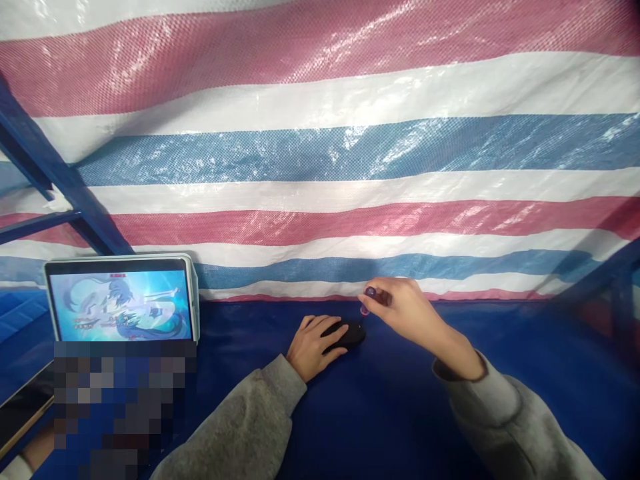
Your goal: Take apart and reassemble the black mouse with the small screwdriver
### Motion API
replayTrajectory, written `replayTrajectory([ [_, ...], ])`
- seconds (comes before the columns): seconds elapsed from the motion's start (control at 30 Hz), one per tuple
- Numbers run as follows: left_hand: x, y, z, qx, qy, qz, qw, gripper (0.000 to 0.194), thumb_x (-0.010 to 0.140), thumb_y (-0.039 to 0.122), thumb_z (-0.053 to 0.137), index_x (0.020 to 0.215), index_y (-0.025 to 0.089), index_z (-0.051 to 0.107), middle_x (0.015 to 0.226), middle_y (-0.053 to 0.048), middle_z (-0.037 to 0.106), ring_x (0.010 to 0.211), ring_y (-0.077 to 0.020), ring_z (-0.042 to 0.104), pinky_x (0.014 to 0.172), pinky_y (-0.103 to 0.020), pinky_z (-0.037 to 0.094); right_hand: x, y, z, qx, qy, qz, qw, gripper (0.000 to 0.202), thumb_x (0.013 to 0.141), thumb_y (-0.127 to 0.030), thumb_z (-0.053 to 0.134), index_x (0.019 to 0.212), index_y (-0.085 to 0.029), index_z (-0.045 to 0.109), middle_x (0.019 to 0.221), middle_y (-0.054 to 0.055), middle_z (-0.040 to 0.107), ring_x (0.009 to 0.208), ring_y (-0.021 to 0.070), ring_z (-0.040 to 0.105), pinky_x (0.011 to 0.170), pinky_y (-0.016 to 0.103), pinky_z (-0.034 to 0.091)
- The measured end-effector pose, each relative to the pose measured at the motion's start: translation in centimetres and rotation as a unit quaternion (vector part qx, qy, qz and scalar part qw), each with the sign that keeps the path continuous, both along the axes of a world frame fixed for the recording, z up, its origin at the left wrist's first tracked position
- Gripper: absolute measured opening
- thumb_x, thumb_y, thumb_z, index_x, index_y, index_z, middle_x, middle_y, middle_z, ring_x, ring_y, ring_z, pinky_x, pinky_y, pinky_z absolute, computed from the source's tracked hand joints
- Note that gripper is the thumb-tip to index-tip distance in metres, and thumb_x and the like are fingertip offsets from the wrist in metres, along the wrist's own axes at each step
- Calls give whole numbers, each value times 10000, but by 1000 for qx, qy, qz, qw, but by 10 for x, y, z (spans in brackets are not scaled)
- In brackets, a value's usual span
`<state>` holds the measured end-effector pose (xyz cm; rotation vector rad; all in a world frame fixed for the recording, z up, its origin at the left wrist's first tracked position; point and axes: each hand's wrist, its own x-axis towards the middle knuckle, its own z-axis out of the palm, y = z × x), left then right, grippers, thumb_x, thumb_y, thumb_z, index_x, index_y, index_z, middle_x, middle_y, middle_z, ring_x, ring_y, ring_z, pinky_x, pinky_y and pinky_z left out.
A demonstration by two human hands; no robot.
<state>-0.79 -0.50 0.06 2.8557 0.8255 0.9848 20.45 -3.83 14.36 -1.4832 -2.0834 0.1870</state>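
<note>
A black computer mouse (354,334) lies on the blue surface. My left hand (316,343) is wrapped over its left end, fingers along the top and thumb on the near side, pressing it down. In my closed right hand (400,303) is a small screwdriver (370,292) with a dark purple-red handle. The screwdriver points down at the right part of the mouse. Its thin tip seems to meet the mouse's top, though the contact is too small to be sure of.
A tablet (125,303) in a pale case stands at the left, its screen lit. Below it, a blurred-out patch hides part of the view, beside a phone (25,403) and part of another person's hand (40,448). Striped tarp (320,153) hangs behind; blue metal bars (65,180) stand left.
</note>
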Motion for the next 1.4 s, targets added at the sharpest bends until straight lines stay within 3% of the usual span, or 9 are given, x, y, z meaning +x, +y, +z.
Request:
replayTrajectory([
  [0.33, -1, 1, -2, 14, 18, -1, 1000, 396, 936, 447, 532, 1281, 254, 558, 1276, -95, 596, 1132, -258, 561, 904, -420, 422, -2, 5, -6, -34, -5, 6, 999, 259, 864, -326, 540, 658, -206, 638, 574, -11, 592, 533, 132, 520, 556, 251, 352],
  [0.53, -1, -4, 6, -18, 38, 6, 999, 378, 942, 378, 530, 1303, 269, 543, 1306, -87, 573, 1147, -258, 546, 845, -390, 433, -2, 8, -11, -36, -35, -16, 999, 263, 851, -300, 522, 617, -207, 598, 595, 0, 613, 577, 149, 558, 579, 255, 347],
  [0.67, -2, -9, 13, -55, 63, 1, 996, 447, 905, 248, 509, 1352, 270, 498, 1381, -86, 511, 1213, -276, 492, 874, -420, 417, -3, 9, -15, -36, -60, -24, 997, 197, 879, -259, 457, 788, -223, 628, 612, -9, 643, 577, 159, 584, 595, 258, 352],
  [0.83, -3, -8, 13, -76, 74, -7, 994, 473, 916, 249, 498, 1384, 297, 456, 1417, -86, 470, 1233, -284, 462, 898, -443, 410, -3, 9, -17, -56, -120, -38, 990, 344, 972, -401, 306, 929, -217, 593, 670, 26, 668, 648, 199, 629, 611, 278, 362],
  [0.97, -3, -6, 10, -75, 67, -14, 995, 466, 926, 249, 493, 1387, 297, 454, 1397, -86, 488, 1226, -282, 462, 921, -452, 400, -1, 6, -15, -52, -127, -1, 991, 207, 929, -217, 343, 943, -205, 549, 847, 35, 689, 724, 173, 629, 666, 271, 379],
  [1.07, -3, -5, 7, -67, 63, -20, 996, 460, 928, 246, 492, 1384, 294, 459, 1388, -92, 491, 1221, -285, 462, 926, -461, 397, 1, 5, -14, -47, -131, 18, 990, 200, 907, -159, 351, 924, -201, 546, 846, 29, 688, 729, 164, 625, 671, 267, 382],
  [1.23, -3, -5, 6, -51, 62, -23, 997, 469, 915, 232, 512, 1378, 294, 466, 1378, -92, 496, 1212, -287, 467, 925, -463, 398, 2, 7, -14, -50, -140, 19, 989, 279, 979, -269, 313, 869, -209, 563, 683, 5, 675, 643, 168, 629, 625, 269, 377],
  [1.4, -2, -6, 9, -50, 58, -22, 997, 456, 920, 232, 504, 1372, 285, 476, 1364, -100, 509, 1197, -293, 476, 904, -459, 407, 1, 8, -17, -47, -121, 20, 991, 307, 972, -400, 379, 911, -215, 617, 713, 21, 701, 676, 179, 654, 643, 269, 401],
])
